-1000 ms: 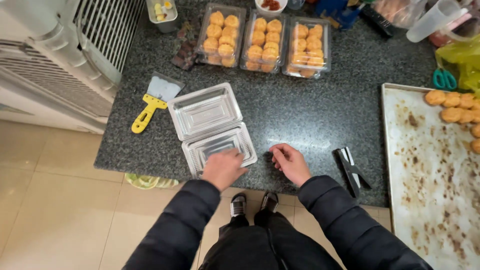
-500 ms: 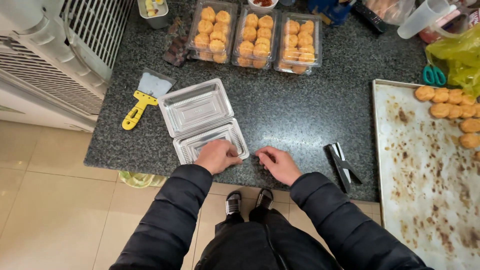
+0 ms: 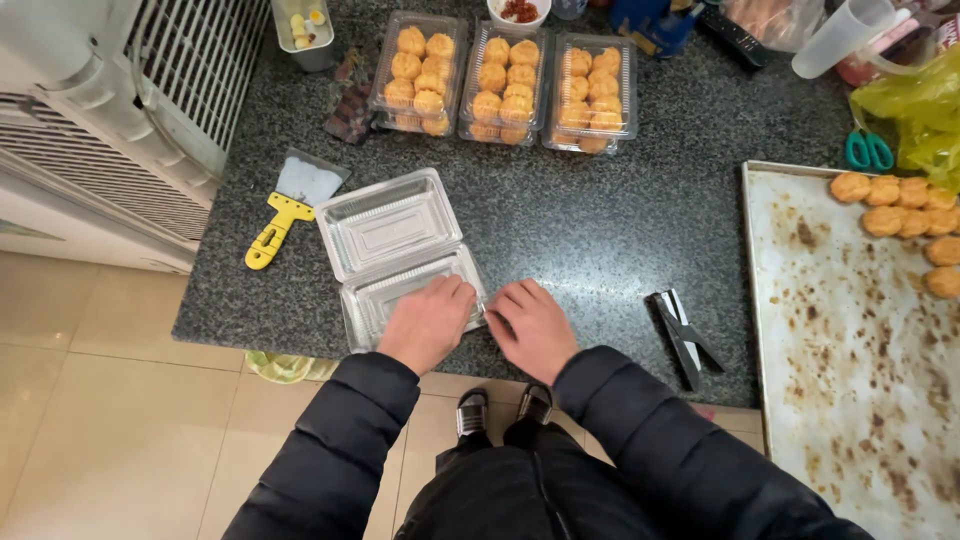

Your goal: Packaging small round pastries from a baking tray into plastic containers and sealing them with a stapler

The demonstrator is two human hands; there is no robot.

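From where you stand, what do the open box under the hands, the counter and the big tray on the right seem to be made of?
The open box looks like thin clear plastic: see-through, glossy, ribbed. The left hand rests on its near half; the right hand is at its corner. The counter seems polished speckled dark stone, perhaps granite. The tray looks like dull metal, stained brown.

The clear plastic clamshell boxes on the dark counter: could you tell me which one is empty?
The open clear plastic clamshell box under both hands at the near edge; the three closed boxes at the back hold golden pastries.

Three filled pastry boxes [image 3: 505,75], one empty clamshell [image 3: 385,225]
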